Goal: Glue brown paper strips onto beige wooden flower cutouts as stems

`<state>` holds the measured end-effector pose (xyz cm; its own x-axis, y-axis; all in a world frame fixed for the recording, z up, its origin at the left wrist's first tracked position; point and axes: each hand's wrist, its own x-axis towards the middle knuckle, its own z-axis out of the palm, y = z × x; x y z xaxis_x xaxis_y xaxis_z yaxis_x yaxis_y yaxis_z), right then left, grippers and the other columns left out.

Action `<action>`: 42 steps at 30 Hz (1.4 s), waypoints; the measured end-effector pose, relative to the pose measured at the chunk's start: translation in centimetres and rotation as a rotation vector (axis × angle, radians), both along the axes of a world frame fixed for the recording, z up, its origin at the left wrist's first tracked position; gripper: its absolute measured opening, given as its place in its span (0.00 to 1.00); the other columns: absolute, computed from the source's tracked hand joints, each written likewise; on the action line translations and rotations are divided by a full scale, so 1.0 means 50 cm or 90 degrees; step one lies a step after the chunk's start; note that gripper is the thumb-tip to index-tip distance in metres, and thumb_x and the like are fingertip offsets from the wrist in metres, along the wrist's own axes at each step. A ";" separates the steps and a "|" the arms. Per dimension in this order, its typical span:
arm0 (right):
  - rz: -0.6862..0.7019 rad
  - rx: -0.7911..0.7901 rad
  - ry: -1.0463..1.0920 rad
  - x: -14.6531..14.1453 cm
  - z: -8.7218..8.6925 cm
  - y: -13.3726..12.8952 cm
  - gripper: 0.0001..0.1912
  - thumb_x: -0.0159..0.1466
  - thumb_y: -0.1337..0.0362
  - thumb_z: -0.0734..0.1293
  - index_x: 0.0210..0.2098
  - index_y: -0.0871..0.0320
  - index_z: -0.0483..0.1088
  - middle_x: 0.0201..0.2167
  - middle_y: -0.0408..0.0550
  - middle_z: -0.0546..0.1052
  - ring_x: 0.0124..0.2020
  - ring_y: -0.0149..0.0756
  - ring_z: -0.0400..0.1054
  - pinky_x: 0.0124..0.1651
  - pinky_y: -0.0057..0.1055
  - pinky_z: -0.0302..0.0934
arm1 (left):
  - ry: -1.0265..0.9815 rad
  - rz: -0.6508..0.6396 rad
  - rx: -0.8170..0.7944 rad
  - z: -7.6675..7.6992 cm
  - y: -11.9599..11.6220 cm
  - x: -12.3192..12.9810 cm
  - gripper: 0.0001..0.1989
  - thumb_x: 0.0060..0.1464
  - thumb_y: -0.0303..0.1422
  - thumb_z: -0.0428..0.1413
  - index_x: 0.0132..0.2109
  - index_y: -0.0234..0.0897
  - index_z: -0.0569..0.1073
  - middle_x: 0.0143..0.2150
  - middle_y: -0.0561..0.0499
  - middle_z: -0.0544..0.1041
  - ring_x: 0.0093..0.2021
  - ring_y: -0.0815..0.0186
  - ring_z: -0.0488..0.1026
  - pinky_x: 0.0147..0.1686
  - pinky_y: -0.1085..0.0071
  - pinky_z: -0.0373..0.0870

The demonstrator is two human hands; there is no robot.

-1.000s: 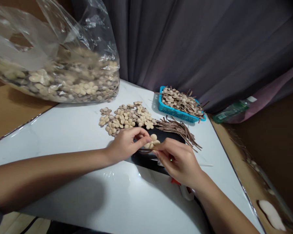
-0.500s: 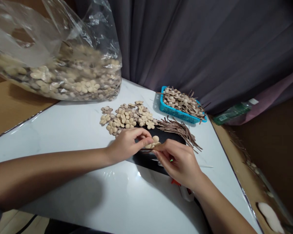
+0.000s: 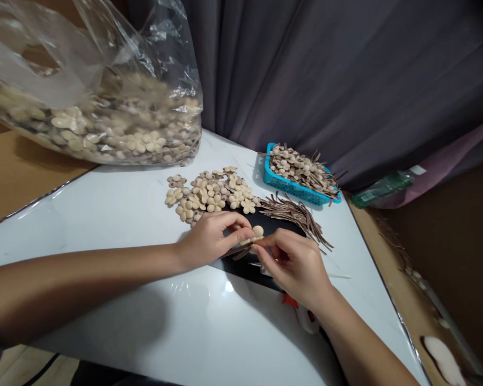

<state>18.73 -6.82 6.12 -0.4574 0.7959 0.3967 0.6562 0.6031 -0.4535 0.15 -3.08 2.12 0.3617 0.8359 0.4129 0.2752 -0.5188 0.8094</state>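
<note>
Between my two hands is a cream flower point(image 3: 258, 231) with rounded petals, partly hidden by fingers. My left hand point(image 3: 215, 236) pinches its left side between thumb and forefinger. Opposite it, my right hand point(image 3: 295, 262) pinches the lower right edge. Brown strips point(image 3: 237, 251) stick out below the flower, by my left fingertips. Beneath the hands lies a black mat point(image 3: 245, 273). A pile of cream and greyish flowers point(image 3: 209, 193) sits just behind my left hand. Loose brown strips point(image 3: 293, 214) lie in a bundle behind my right hand.
A clear plastic bag point(image 3: 145, 123) full of flowers stands at the back left. At the back right is a blue basket point(image 3: 293, 190) holding flowers with strips. A glue gun point(image 3: 306, 319) lies partly under my right wrist. A green bottle point(image 3: 382, 187) lies beyond the white table point(image 3: 124, 305).
The flower has tilted slightly between my fingers, and the brown strips below it now show more clearly, pointing down and left. Both hands stay nearly in place.
</note>
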 end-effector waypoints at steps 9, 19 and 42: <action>-0.023 -0.015 0.007 -0.002 -0.005 0.003 0.04 0.60 0.69 0.65 0.29 0.60 0.70 0.19 0.39 0.63 0.20 0.26 0.56 0.24 0.24 0.50 | 0.022 -0.007 0.072 -0.007 0.003 -0.004 0.05 0.57 0.33 0.55 0.36 0.37 0.75 0.31 0.55 0.76 0.32 0.71 0.71 0.34 0.77 0.65; -0.071 -0.285 0.241 -0.002 -0.020 0.020 0.15 0.57 0.64 0.69 0.38 0.53 0.59 0.33 0.43 0.72 0.31 0.30 0.68 0.29 0.25 0.61 | 0.006 -0.030 0.094 -0.010 0.008 -0.006 0.05 0.57 0.31 0.55 0.36 0.37 0.76 0.31 0.53 0.77 0.33 0.69 0.71 0.36 0.75 0.65; -0.049 -0.534 0.639 0.008 -0.022 0.050 0.27 0.47 0.65 0.76 0.40 0.54 0.58 0.27 0.37 0.74 0.25 0.28 0.72 0.30 0.29 0.72 | -0.230 -0.221 -0.427 -0.012 0.002 0.010 0.18 0.52 0.33 0.60 0.48 0.38 0.65 0.27 0.58 0.74 0.29 0.72 0.71 0.31 0.76 0.65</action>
